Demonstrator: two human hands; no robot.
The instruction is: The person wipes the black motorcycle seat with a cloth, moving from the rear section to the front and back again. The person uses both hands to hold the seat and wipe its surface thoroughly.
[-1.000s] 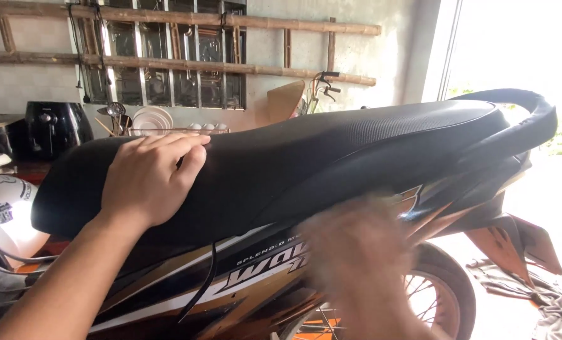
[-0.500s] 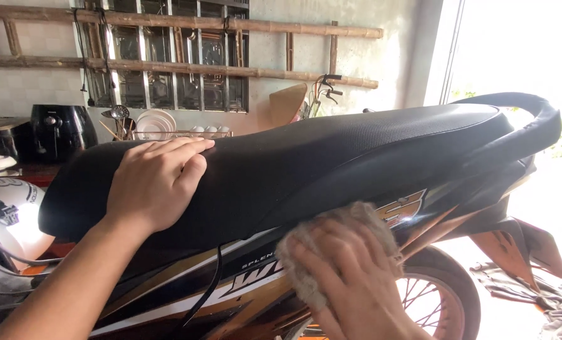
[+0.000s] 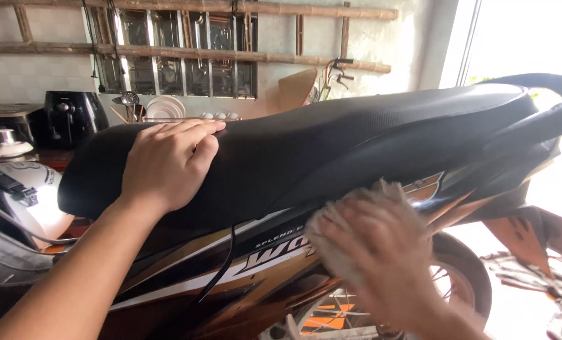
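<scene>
a matt, finely textured black vinyl is seen on the motorcycle seat (image 3: 331,145); the side panel (image 3: 230,283) is glossy plastic; the rag (image 3: 344,226) is fuzzy cloth.

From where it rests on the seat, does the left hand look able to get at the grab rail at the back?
Probably not without shifting: the left hand lies flat at the seat's front end, and the grab rail sits past the far end.

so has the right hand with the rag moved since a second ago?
Yes. The right hand and rag went up the side panel, toward the seat.
</scene>
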